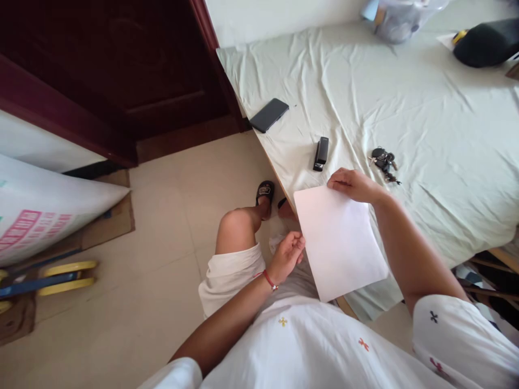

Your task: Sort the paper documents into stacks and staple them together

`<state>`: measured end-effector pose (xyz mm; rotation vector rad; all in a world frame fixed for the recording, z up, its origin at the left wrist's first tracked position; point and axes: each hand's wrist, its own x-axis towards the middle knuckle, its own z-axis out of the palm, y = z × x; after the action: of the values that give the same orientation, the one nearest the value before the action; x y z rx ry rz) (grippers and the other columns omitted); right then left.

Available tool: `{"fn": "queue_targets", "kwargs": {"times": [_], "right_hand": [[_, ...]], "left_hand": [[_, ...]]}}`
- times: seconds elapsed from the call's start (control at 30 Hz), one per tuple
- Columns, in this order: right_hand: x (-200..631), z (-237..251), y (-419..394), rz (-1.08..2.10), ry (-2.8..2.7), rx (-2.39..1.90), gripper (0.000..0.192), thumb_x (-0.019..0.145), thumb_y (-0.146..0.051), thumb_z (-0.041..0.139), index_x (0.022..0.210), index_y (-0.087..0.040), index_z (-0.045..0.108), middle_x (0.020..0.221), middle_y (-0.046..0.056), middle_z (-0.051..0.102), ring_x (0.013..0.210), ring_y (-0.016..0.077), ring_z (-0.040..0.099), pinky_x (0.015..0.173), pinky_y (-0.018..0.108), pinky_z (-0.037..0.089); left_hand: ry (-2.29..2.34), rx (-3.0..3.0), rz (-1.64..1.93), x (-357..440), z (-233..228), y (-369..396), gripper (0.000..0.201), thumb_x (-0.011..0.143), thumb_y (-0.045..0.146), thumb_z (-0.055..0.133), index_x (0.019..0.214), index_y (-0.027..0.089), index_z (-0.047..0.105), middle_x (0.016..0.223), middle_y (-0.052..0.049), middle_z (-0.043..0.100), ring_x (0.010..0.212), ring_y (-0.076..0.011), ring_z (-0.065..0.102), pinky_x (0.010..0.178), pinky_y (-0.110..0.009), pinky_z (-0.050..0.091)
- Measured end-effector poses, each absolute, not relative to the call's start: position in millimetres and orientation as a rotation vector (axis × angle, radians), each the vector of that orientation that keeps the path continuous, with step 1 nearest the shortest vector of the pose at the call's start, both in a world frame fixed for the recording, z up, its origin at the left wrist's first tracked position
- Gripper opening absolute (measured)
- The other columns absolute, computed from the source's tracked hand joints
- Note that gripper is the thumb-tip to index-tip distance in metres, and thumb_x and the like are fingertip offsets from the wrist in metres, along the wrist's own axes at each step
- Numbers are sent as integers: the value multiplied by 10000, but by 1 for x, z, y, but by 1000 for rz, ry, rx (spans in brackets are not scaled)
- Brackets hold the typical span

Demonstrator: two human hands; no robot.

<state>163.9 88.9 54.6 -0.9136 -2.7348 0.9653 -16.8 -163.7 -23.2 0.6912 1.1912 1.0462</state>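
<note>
A white sheet of paper (343, 248) lies partly over the near edge of the cloth-covered table and partly above my lap. My right hand (351, 185) grips its far edge, thumb and fingers pinched on the paper. At the paper's left edge, my left hand (287, 253) is closed on it with thumb and curled fingers; a red bracelet circles that wrist. Just beyond the sheet stands a small black stapler (321, 153). To the right of it lies a bunch of keys (384, 161) with dark fobs.
A black phone (270, 114) rests at the table's left corner. Farther back on the pale green cloth (458, 124) are a clear plastic bag (399, 21) and a black cap-like object (486, 44). A large white sack (52, 205) and a dark red door (105, 59) are at left.
</note>
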Motion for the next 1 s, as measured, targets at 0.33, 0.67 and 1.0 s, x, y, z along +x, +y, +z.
{"fn": "queue_targets", "kwargs": {"times": [0.33,0.67,1.0], "right_hand": [[135,44,50,865,-2579,-922,357,982,-431,457,819,-217,691,933,81,730,1031,260,617,911,367,473],[156,24,47,478,-2116,-1133,301,998,-457,507,1038,-239,710,1122,110,691,1075,267,652,995,451,498],[214,-23,35,689,-1888,-1642,487,940,-638,421,882,-265,730,791,47,734,691,234,649,670,367,475]], "left_hand": [[948,405,962,-17,-60,-183,679,694,600,863,1164,130,728,1225,-165,744,1167,-326,680,1108,-491,466],[932,168,1037,-19,-75,-180,773,622,554,926,1212,93,737,1130,-192,777,1150,-364,705,1149,-533,448],[979,342,1098,-27,-77,-181,701,657,586,890,1167,120,773,1223,-186,752,1154,-366,704,1110,-503,478]]}}
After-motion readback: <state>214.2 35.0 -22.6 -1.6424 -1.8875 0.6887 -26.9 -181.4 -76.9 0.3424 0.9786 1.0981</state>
